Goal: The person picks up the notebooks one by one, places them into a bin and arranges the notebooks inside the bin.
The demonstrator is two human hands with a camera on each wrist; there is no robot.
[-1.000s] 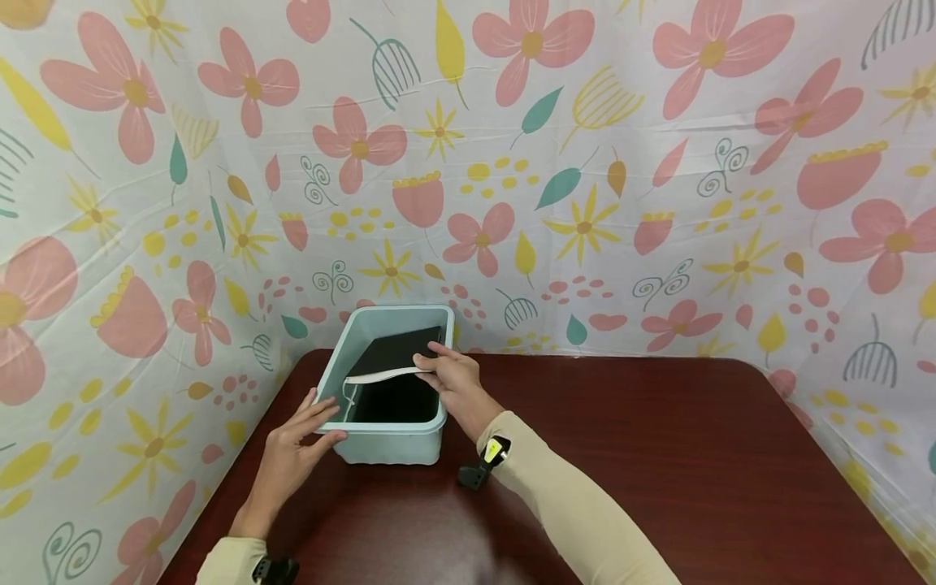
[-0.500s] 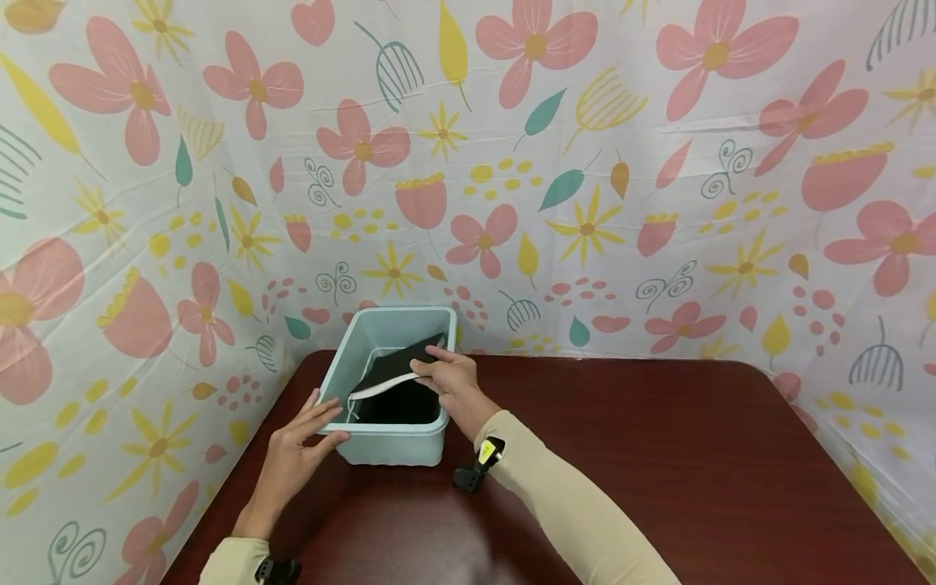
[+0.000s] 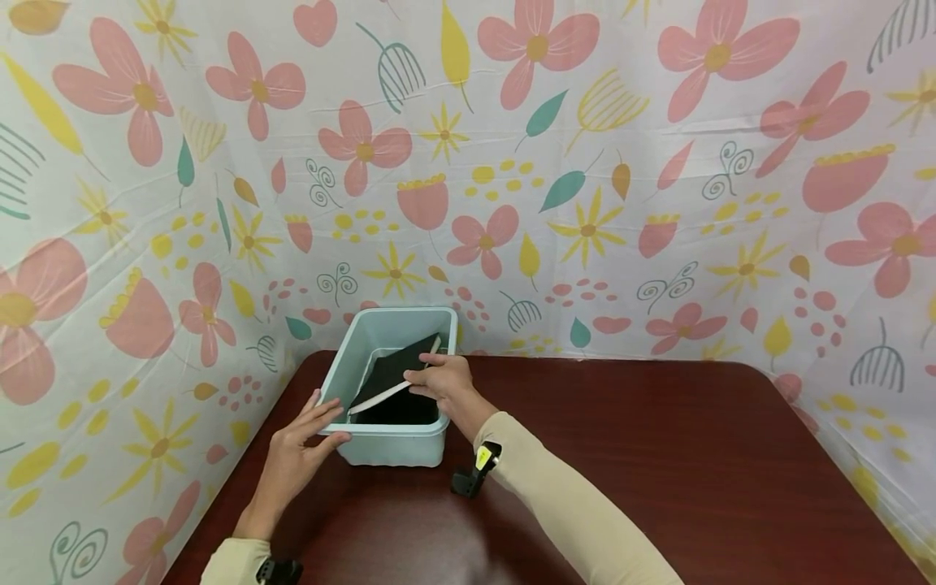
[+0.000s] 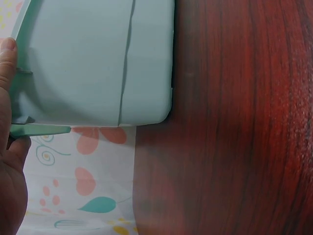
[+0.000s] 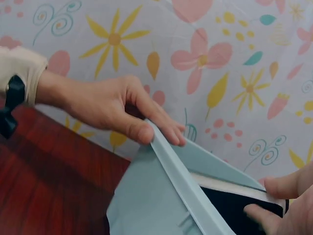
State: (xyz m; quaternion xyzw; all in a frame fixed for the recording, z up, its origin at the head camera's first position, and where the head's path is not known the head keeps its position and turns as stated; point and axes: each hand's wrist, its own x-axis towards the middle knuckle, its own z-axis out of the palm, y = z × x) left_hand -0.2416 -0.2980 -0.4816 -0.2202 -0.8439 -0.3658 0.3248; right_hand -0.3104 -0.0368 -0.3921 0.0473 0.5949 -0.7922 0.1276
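A pale blue-green plastic bin (image 3: 391, 448) stands at the table's back left. My left hand (image 3: 292, 461) grips its near left corner, fingers over the rim and thumb outside, as the right wrist view also shows at the bin wall (image 5: 146, 191). Inside the bin, a flat black thing with a long white edge (image 3: 387, 372) lies slanted; it resembles a soft notebook, though its kind is unclear. My right hand (image 3: 449, 382) pinches that white edge over the bin's right side. In the left wrist view, the left hand (image 4: 11, 161) is partly visible beside the bin. Dark contents below are hard to make out.
The dark red-brown wooden table (image 3: 621, 463) extends to the right of the bin. A white cloth with printed flowers (image 3: 585, 162) hangs behind and at the left, close to the bin's back. Both wrists wear small black devices (image 3: 471, 471).
My right hand has moved slightly left, and the white edge has tilted more steeply, its left end lower in the bin. The left hand keeps its grip on the rim.
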